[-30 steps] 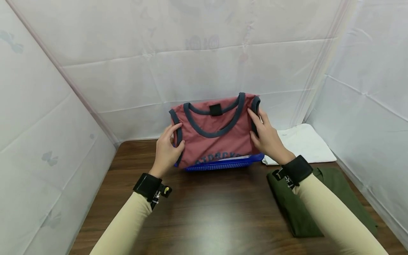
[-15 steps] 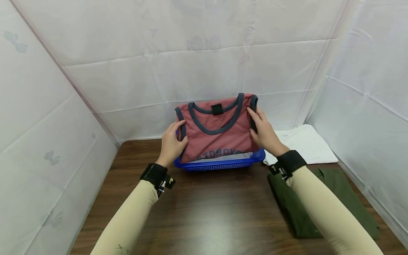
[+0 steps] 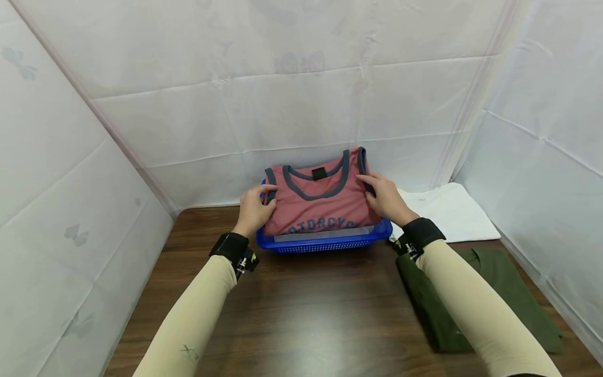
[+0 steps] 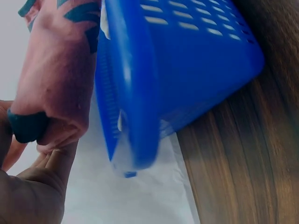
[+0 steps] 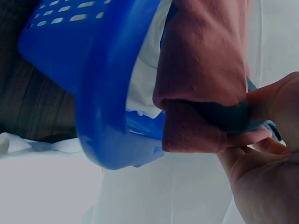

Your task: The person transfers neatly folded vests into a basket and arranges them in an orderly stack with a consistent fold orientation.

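A folded pink shirt (image 3: pixel 325 207) with dark blue-grey trim, a black neck label and blue lettering lies over the blue plastic basket (image 3: pixel 325 245). My left hand (image 3: pixel 254 209) grips its left side edge, thumb on the front and fingers round the trim. On the other side my right hand (image 3: pixel 387 199) holds the right edge the same way. In the right wrist view the folded shirt (image 5: pixel 201 70) is pinched between thumb and fingers above the basket rim (image 5: pixel 100 88). White cloth (image 5: pixel 145 74) shows inside the basket beneath it.
To the right, a folded white garment (image 3: pixel 447 212) lies against the back wall. Nearer, a folded dark green garment (image 3: pixel 490 303) lies under the right forearm. White sheeting (image 3: pixel 301 78) encloses the brown wooden table (image 3: pixel 301 314) at the back and sides.
Both hands have lowered the shirt into the basket's opening and drawn slightly closer together. More of the basket's front rim shows now, and the shirt lies flatter. The other garments have not moved.
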Demonstrator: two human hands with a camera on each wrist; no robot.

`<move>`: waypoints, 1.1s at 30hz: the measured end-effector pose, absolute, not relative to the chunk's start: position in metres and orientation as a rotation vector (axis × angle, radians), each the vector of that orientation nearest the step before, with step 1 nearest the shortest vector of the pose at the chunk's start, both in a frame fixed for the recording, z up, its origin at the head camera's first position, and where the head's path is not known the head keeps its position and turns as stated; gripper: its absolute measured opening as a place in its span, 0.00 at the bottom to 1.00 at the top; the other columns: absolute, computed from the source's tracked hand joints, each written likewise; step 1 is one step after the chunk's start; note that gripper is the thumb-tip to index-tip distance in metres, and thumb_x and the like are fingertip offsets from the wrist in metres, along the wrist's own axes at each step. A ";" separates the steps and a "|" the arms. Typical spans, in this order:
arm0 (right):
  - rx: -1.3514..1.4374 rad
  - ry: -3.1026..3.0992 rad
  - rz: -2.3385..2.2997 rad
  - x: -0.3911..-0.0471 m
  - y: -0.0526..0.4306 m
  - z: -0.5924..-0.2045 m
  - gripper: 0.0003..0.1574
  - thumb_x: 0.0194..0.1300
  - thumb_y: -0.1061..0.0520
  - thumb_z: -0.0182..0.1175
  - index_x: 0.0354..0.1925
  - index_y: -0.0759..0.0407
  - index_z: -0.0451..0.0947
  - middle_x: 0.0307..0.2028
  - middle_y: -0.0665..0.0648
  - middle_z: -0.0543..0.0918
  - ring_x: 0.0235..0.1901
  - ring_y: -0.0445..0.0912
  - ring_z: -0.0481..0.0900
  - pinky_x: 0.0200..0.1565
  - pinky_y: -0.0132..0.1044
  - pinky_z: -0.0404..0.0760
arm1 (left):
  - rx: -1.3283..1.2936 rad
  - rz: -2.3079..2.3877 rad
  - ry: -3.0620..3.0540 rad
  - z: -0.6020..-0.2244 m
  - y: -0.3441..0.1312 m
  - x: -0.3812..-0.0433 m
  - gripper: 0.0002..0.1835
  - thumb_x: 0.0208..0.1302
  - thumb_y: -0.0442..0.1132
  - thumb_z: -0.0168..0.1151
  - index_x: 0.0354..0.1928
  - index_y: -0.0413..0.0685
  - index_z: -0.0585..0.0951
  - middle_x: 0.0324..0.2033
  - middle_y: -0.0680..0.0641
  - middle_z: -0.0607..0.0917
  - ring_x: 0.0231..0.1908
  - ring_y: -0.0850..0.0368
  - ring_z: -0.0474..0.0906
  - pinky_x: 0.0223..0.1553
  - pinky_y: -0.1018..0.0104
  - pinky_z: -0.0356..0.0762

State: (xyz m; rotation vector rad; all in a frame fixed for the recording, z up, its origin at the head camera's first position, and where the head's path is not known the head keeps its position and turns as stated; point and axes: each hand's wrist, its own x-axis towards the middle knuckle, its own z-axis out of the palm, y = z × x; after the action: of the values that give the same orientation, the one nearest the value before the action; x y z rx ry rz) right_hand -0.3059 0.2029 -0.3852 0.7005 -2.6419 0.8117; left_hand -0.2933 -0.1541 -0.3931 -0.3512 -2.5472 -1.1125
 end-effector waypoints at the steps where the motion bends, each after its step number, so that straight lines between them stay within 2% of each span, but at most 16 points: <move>1: 0.703 -2.648 0.810 -0.307 0.203 -0.386 0.31 0.69 0.72 0.56 0.69 0.69 0.72 0.60 0.75 0.75 0.54 0.67 0.77 0.48 0.56 0.77 | -0.350 -1.099 -2.557 -0.394 -0.155 -0.295 0.18 0.65 0.30 0.67 0.57 0.42 0.86 0.41 0.37 0.85 0.10 0.62 0.62 0.16 0.70 0.59; 7: 0.705 -2.715 0.794 -0.311 0.202 -0.390 0.32 0.68 0.71 0.57 0.69 0.70 0.71 0.58 0.75 0.75 0.47 0.64 0.78 0.42 0.51 0.73 | -0.341 -1.043 -2.614 -0.400 -0.159 -0.298 0.18 0.64 0.30 0.67 0.57 0.42 0.86 0.28 0.41 0.82 0.11 0.61 0.57 0.18 0.68 0.56; 9: 0.701 -2.744 0.779 -0.311 0.201 -0.391 0.32 0.68 0.71 0.57 0.69 0.71 0.71 0.58 0.76 0.75 0.49 0.65 0.78 0.44 0.52 0.75 | -0.341 -1.033 -2.640 -0.400 -0.160 -0.299 0.18 0.64 0.31 0.67 0.57 0.42 0.86 0.19 0.45 0.76 0.11 0.61 0.58 0.18 0.67 0.56; 13: 0.672 -2.797 0.761 -0.312 0.199 -0.390 0.32 0.68 0.70 0.57 0.70 0.72 0.70 0.63 0.78 0.72 0.59 0.68 0.75 0.53 0.58 0.77 | -0.326 -1.043 -2.689 -0.400 -0.159 -0.299 0.19 0.64 0.32 0.67 0.58 0.42 0.86 0.11 0.53 0.67 0.10 0.60 0.58 0.19 0.67 0.57; 20: 0.621 -2.938 0.712 -0.315 0.193 -0.390 0.33 0.69 0.67 0.59 0.71 0.71 0.69 0.64 0.78 0.72 0.63 0.69 0.72 0.59 0.59 0.75 | -0.318 -1.029 -2.770 -0.402 -0.156 -0.300 0.19 0.65 0.31 0.66 0.58 0.40 0.85 0.12 0.53 0.65 0.14 0.58 0.58 0.22 0.66 0.57; 25: 0.578 -3.007 0.716 -0.319 0.193 -0.395 0.34 0.70 0.66 0.59 0.72 0.70 0.67 0.66 0.76 0.72 0.62 0.66 0.74 0.51 0.53 0.77 | -0.338 -1.016 -2.809 -0.404 -0.153 -0.303 0.19 0.65 0.30 0.65 0.58 0.39 0.85 0.13 0.52 0.66 0.13 0.59 0.60 0.19 0.66 0.58; 29: 0.568 -3.051 0.693 -0.320 0.190 -0.394 0.34 0.71 0.66 0.58 0.73 0.70 0.66 0.66 0.76 0.72 0.49 0.62 0.79 0.41 0.47 0.75 | -0.342 -0.976 -2.858 -0.405 -0.150 -0.305 0.20 0.65 0.30 0.65 0.59 0.38 0.84 0.15 0.51 0.70 0.13 0.59 0.61 0.19 0.66 0.60; 31: 0.574 -3.077 0.666 -0.321 0.188 -0.392 0.34 0.72 0.65 0.58 0.73 0.70 0.65 0.66 0.76 0.72 0.46 0.60 0.79 0.39 0.45 0.73 | -0.339 -0.961 -2.879 -0.405 -0.150 -0.306 0.20 0.65 0.30 0.65 0.60 0.37 0.83 0.15 0.50 0.72 0.13 0.59 0.63 0.19 0.66 0.61; 33: 0.595 -3.095 0.630 -0.322 0.186 -0.390 0.34 0.72 0.65 0.57 0.73 0.72 0.64 0.66 0.77 0.72 0.48 0.63 0.79 0.41 0.47 0.75 | -0.340 -0.927 -2.891 -0.404 -0.149 -0.307 0.20 0.65 0.30 0.65 0.60 0.37 0.83 0.16 0.47 0.75 0.15 0.56 0.67 0.21 0.64 0.64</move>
State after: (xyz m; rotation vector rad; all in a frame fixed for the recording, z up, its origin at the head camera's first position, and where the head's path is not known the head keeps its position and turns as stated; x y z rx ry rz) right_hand -0.3215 0.1855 -0.3905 0.5946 -3.0950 0.6296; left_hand -0.3068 -0.1493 -0.4042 -0.3404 -2.8911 -0.9270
